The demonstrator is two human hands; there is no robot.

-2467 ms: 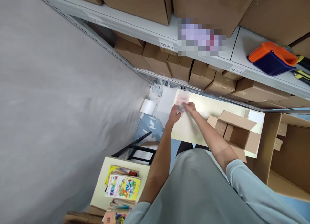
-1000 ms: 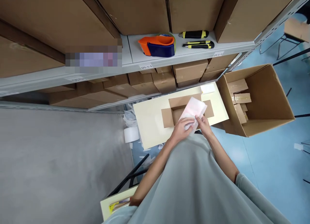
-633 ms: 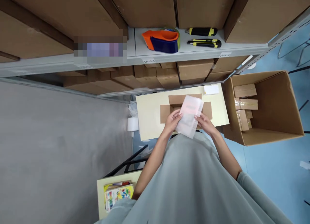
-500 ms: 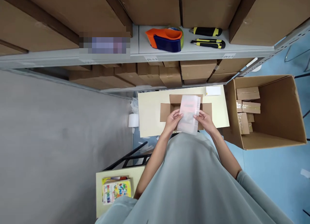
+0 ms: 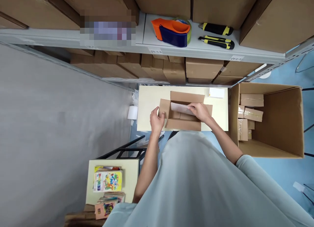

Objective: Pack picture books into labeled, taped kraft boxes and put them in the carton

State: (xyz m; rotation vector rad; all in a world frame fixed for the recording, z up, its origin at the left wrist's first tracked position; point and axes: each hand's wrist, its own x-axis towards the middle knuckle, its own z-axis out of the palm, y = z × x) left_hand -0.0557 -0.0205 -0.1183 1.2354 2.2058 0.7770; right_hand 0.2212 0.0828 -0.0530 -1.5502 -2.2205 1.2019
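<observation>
An open cardboard box (image 5: 183, 124) with its flaps spread stands on the pale table (image 5: 148, 104). In my right hand (image 5: 200, 112), closed fingers and thumb pinch the right end of a frosted plastic pouch (image 5: 180, 107). The pouch lies tilted inside the box opening, against the far side, and its lower edge is partly hidden. At the box's left flap (image 5: 165, 108) is my left hand (image 5: 157, 121), its thumb over the flap and its fingers apart from the thumb, just outside the flap's edge.
A small white box (image 5: 216, 92) sits at the table's back right. Right of it, a large carton (image 5: 282, 119) holds several taped boxes. On the shelf (image 5: 147, 45) are an orange tape dispenser (image 5: 171, 30) and two utility knives (image 5: 217, 35). Books (image 5: 108, 181) lie on a side table.
The pouch, held before in both hands above the box, is now down in the box opening in my right hand. My left hand has let go and moved left to the flap.
</observation>
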